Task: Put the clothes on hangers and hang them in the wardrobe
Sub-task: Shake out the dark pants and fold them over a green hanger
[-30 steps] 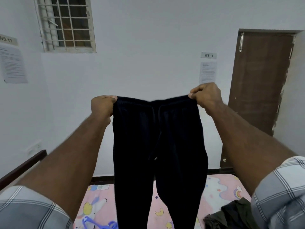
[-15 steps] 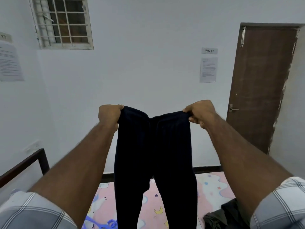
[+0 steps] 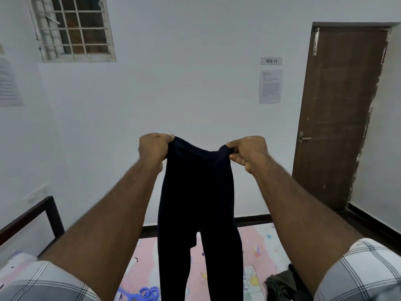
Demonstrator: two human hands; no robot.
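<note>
Centre of the frame: dark trousers [image 3: 198,192] held up in the air by the waistband, both legs hanging straight down over the pink patterned bedsheet [image 3: 258,253] at the bottom. Left hand [image 3: 153,148] grips the left end of the waistband, fingers curled into a fist round the cloth; right hand [image 3: 249,152] pinches the right end, thumb and fingers bunched on the fabric (waistband sags a little between them). Both arms stretched out, checked sleeves at the lower corners. Lower left, blue hangers [image 3: 141,293] on the sheet, partly cut off by the frame edge. Lower right, a crumpled olive-dark garment [image 3: 282,283] on the bed. Dark bed frame [image 3: 28,216] at left edge. Barred window [image 3: 73,29] upper left, brown door [image 3: 338,114] at right, closed, "WS 11" sign [image 3: 271,61] beside it.
</note>
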